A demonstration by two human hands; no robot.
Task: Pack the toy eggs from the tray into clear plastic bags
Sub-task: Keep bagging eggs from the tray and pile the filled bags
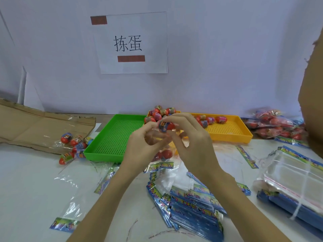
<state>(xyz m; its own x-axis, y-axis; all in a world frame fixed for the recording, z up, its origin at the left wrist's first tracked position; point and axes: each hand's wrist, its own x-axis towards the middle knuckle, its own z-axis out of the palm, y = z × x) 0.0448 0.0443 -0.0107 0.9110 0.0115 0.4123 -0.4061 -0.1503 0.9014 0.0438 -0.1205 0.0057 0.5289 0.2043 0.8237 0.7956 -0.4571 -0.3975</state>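
A red toy egg with a printed wrapper band (pixel 165 126) sits raised above the worktop, pinched between the fingertips of both hands. The left hand (pixel 143 145) curls its fingers and thumb round the egg's near side, and it seems also to grip the mouth of a clear plastic bag (pixel 163 157) hanging below, though the film is hard to make out. The right hand (pixel 190 137) arches over from the other side, thumb and forefinger closed on the egg's top. Inside the hanging bag, red eggs (pixel 166 153) already show.

Just behind the hands, more loose toy eggs (pixel 160 113) are heaped at the left end of a yellow perforated plastic tray (pixel 230 130). A green perforated plastic tray (pixel 113 138) lies beside it on the left, touching it. Left of the green tray, a few eggs in clear film (pixel 75 145) rest at the edge of a flattened brown cardboard sheet (pixel 35 126).

On the white worktop (pixel 26 180) near the forearms lies a scatter of flat bags with blue printed headers (pixel 192 206). A banded stack of such bags (pixel 293 182) sits on the right, and filled bags of red eggs (pixel 276 124) pile up beyond the yellow tray. A paper sign (pixel 131 42) hangs on the wall.
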